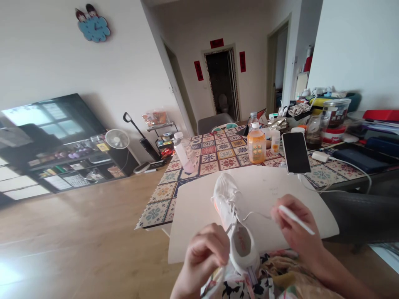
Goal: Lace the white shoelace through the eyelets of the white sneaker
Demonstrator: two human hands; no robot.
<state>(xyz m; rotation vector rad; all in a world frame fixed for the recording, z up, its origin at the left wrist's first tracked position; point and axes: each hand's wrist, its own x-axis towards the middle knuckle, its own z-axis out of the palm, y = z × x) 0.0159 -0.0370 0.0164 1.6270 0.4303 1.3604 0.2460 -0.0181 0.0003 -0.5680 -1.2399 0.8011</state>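
Observation:
A white sneaker with an orange patch on its side lies on a white board, toe away from me and heel near my lap. Left of the shoe's opening is my left hand, its fingers pinched together; what they hold is too small to make out. To the right, my right hand is closed on a slim white stick-like tool. A thin white lace runs from the shoe to the fingers of my right hand.
The white board rests on a patterned tablecloth. Beyond stand a clear bottle, an orange drink bottle and a phone on a stand. A white cable and jars are at the right.

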